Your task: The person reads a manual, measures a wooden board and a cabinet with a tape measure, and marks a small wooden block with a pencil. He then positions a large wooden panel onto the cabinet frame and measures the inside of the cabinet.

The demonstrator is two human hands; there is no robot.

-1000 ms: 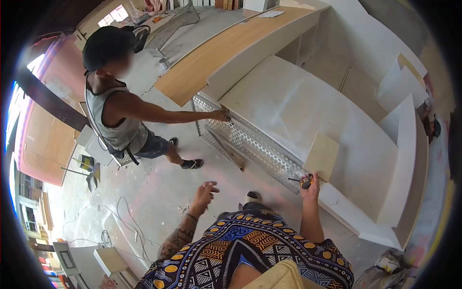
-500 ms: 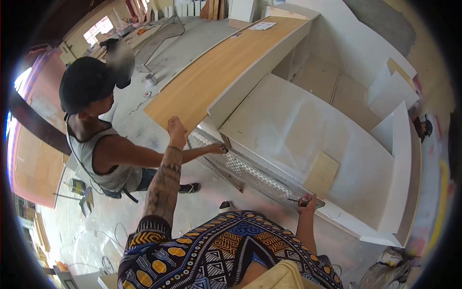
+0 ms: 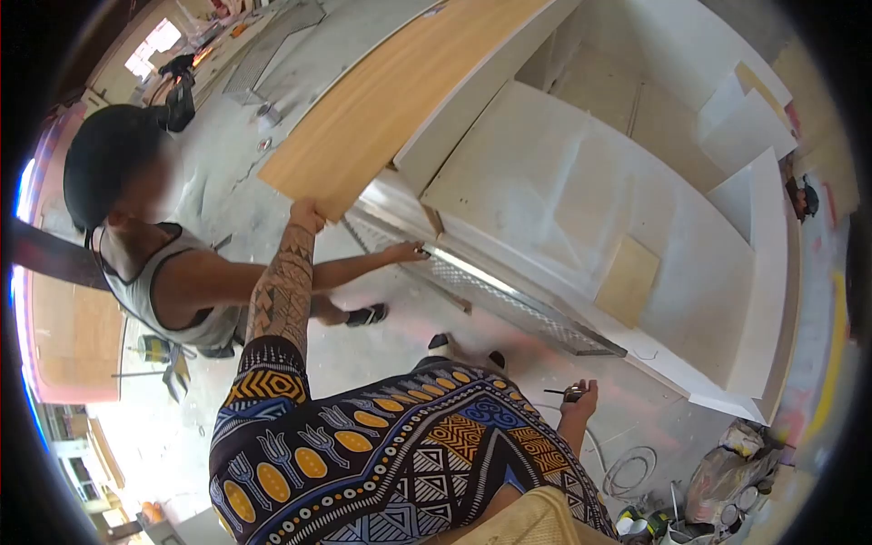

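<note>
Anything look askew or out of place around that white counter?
Two things, perhaps. A tan board lies on the white panel, mismatched in colour, like a loose offcut. The wood-grain top juts out beyond that panel, with the left hand at its edge.

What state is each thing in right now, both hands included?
Left hand: gripping the wood top by its end
Wood top: lying flat, end overhanging
Right hand: closed around the tape measure
Tape measure: held; blade position unclear
Perforated panel: beside the counter, co-worker's hand at one end
Small board: lying flat on the counter
Cable: looped on the floor
</note>
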